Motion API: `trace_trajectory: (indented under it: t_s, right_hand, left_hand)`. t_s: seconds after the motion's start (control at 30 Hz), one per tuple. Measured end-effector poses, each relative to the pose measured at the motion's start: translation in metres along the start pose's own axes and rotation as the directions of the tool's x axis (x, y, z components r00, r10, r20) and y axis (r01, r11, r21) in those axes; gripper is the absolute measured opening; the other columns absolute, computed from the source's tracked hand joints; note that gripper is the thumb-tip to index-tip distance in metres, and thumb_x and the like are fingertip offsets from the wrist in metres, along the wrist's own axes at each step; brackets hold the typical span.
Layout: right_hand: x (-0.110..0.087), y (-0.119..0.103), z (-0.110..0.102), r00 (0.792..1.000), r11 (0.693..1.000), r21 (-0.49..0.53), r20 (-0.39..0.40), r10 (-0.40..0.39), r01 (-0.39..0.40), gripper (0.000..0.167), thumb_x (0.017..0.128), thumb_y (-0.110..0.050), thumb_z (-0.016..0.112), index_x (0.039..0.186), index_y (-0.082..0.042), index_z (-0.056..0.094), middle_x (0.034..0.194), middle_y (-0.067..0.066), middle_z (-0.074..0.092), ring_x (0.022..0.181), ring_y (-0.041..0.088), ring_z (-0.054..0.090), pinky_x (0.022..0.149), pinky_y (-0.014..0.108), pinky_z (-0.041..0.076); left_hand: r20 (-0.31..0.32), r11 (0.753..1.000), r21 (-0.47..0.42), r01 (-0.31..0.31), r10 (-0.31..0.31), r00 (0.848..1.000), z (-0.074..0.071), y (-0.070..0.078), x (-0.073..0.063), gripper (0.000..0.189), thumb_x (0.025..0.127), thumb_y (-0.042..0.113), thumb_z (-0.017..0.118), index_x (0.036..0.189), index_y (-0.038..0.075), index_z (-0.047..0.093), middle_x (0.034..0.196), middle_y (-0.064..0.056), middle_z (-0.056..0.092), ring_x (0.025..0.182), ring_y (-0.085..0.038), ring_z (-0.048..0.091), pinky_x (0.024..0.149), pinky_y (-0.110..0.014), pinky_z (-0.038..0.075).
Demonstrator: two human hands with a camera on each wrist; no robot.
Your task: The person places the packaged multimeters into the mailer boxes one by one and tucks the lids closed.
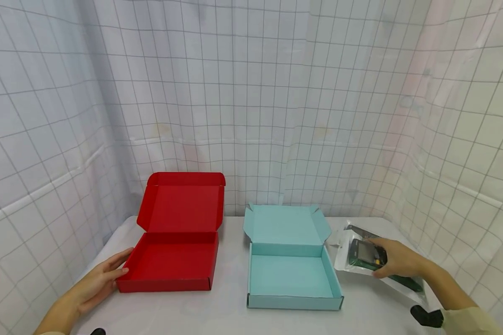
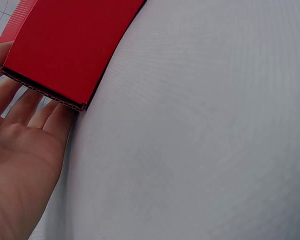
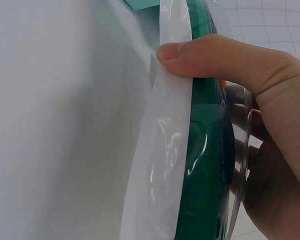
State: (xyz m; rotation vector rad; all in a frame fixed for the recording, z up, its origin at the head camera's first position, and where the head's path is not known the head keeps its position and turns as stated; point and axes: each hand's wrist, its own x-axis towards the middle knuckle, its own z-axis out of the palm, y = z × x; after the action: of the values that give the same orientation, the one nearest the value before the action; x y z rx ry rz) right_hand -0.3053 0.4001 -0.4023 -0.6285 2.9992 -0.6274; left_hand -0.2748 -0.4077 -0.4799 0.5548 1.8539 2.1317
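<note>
A red cardboard box (image 1: 172, 284) stands with its lid raised, left of the middle. My left hand (image 1: 98, 281) holds its near left corner, with the thumb over the rim and the fingers along the outer side; in the left wrist view that hand (image 2: 25, 145) lies beside the box wall (image 2: 65, 45). On the right, my right hand (image 1: 398, 259) grips a green handheld device (image 1: 365, 253) with a grey screen, in clear and white plastic packaging. Seen from the right wrist, the thumb presses the white edge (image 3: 162, 135) of this pack, and the other fingers go behind it.
A light blue cardboard box (image 1: 295, 302) with its lid folded back stands between the red box and the right hand. Another plastic pack (image 1: 408, 282) lies partly under the right hand. A grid-patterned curtain (image 1: 268, 102) surrounds the white table (image 1: 230, 307).
</note>
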Motion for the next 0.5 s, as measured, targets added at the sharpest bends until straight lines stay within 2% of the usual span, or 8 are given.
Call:
trace_trajectory:
  t_s: [0.17, 0.37, 0.5]
  right_hand:
    - [0.017, -0.014, -0.01, 1.0, 1.0, -0.022, -0.003, -0.015, 0.015, 0.098, 0.069, -0.036, 0.095, 0.145, 0.006, 0.05, 0.129, 0.016, 0.06, 0.101, 0.026, 0.054, 0.077, 0.043, 0.05]
    - [0.04, -0.036, -0.016, 0.999, 0.998, -0.044, -0.007, -0.05, 0.05, 0.095, 0.07, -0.033, 0.094, 0.145, 0.005, 0.05, 0.126, 0.012, 0.061, 0.101, 0.026, 0.055, 0.079, 0.042, 0.051]
    - [0.054, -0.048, -0.017, 0.999, 0.997, -0.061, -0.003, -0.051, 0.051, 0.094, 0.07, -0.034, 0.094, 0.145, 0.004, 0.051, 0.123, 0.011, 0.062, 0.101, 0.027, 0.057, 0.08, 0.045, 0.054]
  left_hand:
    - [0.004, 1.0, 0.003, 0.007, -0.007, 1.0, 0.0, 0.0, 0.0, 0.055, 0.11, 0.0, 0.038, 0.162, 0.014, 0.029, 0.142, 0.029, 0.047, 0.127, -0.001, 0.054, 0.103, -0.027, 0.048]
    - [-0.005, 1.0, 0.005, 0.015, -0.015, 1.0, 0.0, 0.0, 0.001, 0.053, 0.11, 0.001, 0.039, 0.159, 0.022, 0.036, 0.141, 0.03, 0.048, 0.126, -0.001, 0.054, 0.103, -0.027, 0.049]
    - [-0.015, 0.999, 0.005, 0.032, -0.032, 0.999, 0.0, 0.0, 0.0, 0.054, 0.11, 0.002, 0.039, 0.161, 0.018, 0.032, 0.14, 0.03, 0.048, 0.125, 0.0, 0.055, 0.103, -0.027, 0.049]
